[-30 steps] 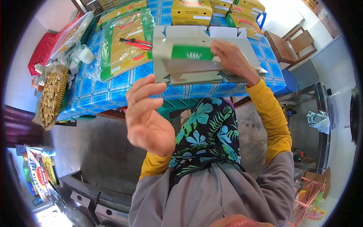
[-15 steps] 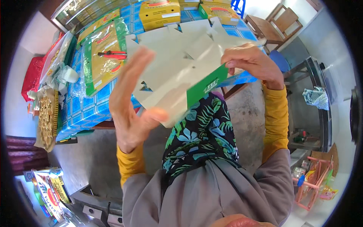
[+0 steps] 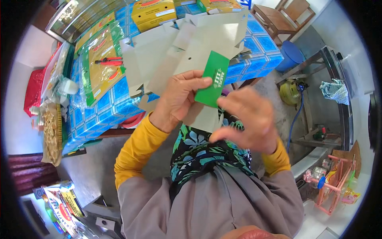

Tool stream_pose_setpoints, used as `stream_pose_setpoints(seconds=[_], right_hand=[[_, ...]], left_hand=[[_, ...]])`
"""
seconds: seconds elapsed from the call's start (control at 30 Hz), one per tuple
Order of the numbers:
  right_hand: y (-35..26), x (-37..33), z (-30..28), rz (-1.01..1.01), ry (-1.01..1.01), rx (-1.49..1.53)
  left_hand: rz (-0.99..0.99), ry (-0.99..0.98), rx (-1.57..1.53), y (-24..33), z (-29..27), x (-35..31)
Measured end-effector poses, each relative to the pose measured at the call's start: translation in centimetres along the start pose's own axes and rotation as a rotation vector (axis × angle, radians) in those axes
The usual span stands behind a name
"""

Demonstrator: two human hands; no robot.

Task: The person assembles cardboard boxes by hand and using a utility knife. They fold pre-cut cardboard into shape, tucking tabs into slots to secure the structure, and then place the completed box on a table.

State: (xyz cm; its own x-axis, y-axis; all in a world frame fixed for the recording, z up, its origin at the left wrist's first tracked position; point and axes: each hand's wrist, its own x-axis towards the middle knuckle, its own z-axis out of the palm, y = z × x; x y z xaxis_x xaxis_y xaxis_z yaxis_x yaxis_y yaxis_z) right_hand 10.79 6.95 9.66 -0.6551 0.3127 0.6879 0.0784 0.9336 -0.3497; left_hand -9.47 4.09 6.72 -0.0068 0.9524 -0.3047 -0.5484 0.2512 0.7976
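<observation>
I hold a flat, unfolded grey cardboard box blank (image 3: 187, 51) in front of me, its plain inside facing me and one green printed flap (image 3: 212, 79) folded over. My left hand (image 3: 179, 97) grips the blank at its lower middle, thumb lying on the green flap. My right hand (image 3: 248, 121) hovers just below and right of the flap, fingers spread, touching the blank's lower edge. Both arms wear yellow sleeves.
Behind the blank stands a table with a blue checked cloth (image 3: 103, 111). On it lie yellow boxes (image 3: 153, 12), a bagged stack of yellow blanks (image 3: 97, 67) with a red cutter (image 3: 109, 61). A blue bucket (image 3: 290, 55), a green gas cylinder (image 3: 289, 91) and a wooden chair (image 3: 282, 16) are at right.
The blank has turned from a folded box shape into an open flat sheet tilted toward me. My left hand moved from below onto the blank; my right hand dropped from its far edge to the lower right.
</observation>
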Motion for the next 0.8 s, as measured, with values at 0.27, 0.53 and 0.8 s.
stream_pose_setpoints(seconds=[0.27, 0.53, 0.8], right_hand=[[-2.1, -6.9, 0.7, 0.267, 0.221, -0.071], [0.5, -6.7, -2.4, 0.339, 0.503, 0.026], [1.0, -6.6, -2.4, 0.204, 0.517, -0.3]], left_hand=[[0.051, -0.176, 0.088, -0.7, 4.3, -0.4], [0.344, -0.058, 0.024, -4.1, 5.8, -2.1], [0.436, 0.021, -0.055, -5.4, 6.5, -1.2]])
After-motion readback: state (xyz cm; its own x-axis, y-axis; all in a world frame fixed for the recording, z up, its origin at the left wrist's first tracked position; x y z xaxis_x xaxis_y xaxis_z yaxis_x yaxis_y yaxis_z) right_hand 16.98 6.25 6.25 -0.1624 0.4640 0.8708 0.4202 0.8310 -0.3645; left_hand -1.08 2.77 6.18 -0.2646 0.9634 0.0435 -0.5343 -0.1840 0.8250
